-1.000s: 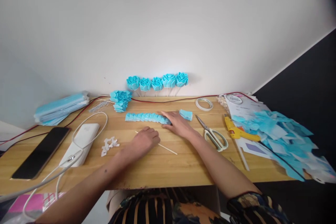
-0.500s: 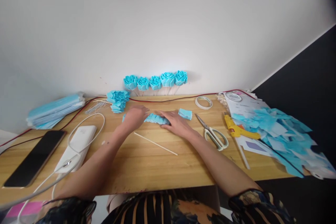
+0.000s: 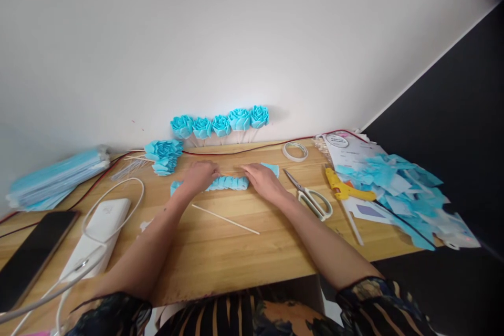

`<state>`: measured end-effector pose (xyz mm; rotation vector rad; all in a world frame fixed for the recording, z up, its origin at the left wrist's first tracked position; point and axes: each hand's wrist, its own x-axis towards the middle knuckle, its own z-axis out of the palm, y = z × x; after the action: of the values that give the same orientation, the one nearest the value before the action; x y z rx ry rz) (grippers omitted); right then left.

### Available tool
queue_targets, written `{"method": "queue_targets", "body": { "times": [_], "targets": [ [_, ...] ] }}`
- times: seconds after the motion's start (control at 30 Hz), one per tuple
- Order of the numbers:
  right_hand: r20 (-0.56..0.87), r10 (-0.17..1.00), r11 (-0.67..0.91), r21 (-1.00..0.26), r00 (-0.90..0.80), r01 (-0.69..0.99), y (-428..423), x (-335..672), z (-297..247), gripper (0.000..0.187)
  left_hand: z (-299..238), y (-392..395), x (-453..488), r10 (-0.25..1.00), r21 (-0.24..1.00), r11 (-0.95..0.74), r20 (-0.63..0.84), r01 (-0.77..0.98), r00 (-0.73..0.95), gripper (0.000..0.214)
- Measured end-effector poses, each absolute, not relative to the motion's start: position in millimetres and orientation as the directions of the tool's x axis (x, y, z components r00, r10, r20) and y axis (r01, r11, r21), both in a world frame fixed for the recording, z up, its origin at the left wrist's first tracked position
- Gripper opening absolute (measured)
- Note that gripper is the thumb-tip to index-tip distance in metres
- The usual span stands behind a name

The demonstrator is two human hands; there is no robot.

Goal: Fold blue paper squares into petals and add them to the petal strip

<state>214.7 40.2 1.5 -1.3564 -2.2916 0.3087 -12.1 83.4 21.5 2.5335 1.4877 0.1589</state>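
Note:
A row of pleated light-blue petals (image 3: 227,183) lies across the wooden table between my hands. My left hand (image 3: 201,175) rests over its left part and hides some of it. Its fingers are bent and point to the right along the back of the row, not closed round anything. At the right end is my right hand (image 3: 263,180), its fingers stretched out leftwards beside the petals. Behind that hand a small stack of blue pieces (image 3: 271,168) is partly covered. A thin pale stick (image 3: 226,219) lies in front of the row.
Several blue fabric roses (image 3: 221,125) lean against the wall, with more blue petals (image 3: 163,156) to their left. To the right are a tape roll (image 3: 295,158), scissors (image 3: 311,198), a yellow glue gun (image 3: 346,189) and blue scraps (image 3: 405,189). A power bank (image 3: 103,231) and phone (image 3: 37,254) lie left.
My hands have drawn slightly back from the petal row, so more of it shows, including its right end. The whole view has shifted a little, moving the table's things leftwards in the picture.

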Motion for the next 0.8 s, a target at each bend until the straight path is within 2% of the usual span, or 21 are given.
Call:
{"method": "queue_targets", "body": {
  "times": [0.17,0.37,0.53,0.67,0.8],
  "targets": [
    [0.264,0.869,0.495,-0.462,-0.419,0.736,38,213,3,0.034,20,82,-14,0.875,0.229,-0.475,0.022,0.850,0.483,0.023],
    [0.252,0.912,0.410,-0.612,-0.325,0.676,38,211,-1,0.037,30,72,-17,0.866,0.242,-0.499,0.093,0.832,0.492,0.023],
    [0.180,0.938,0.323,-0.767,-0.296,0.554,37,208,0,0.038,38,61,-21,0.865,0.275,-0.502,0.173,0.820,0.471,0.020],
    [0.150,0.944,0.280,-0.836,-0.295,0.472,36,208,4,0.038,38,58,-23,0.863,0.297,-0.502,0.227,0.812,0.451,0.020],
    [0.079,0.958,0.167,-0.937,-0.277,0.307,36,208,4,0.042,33,60,-25,0.863,0.317,-0.500,0.259,0.806,0.433,0.020]
  ]
}}
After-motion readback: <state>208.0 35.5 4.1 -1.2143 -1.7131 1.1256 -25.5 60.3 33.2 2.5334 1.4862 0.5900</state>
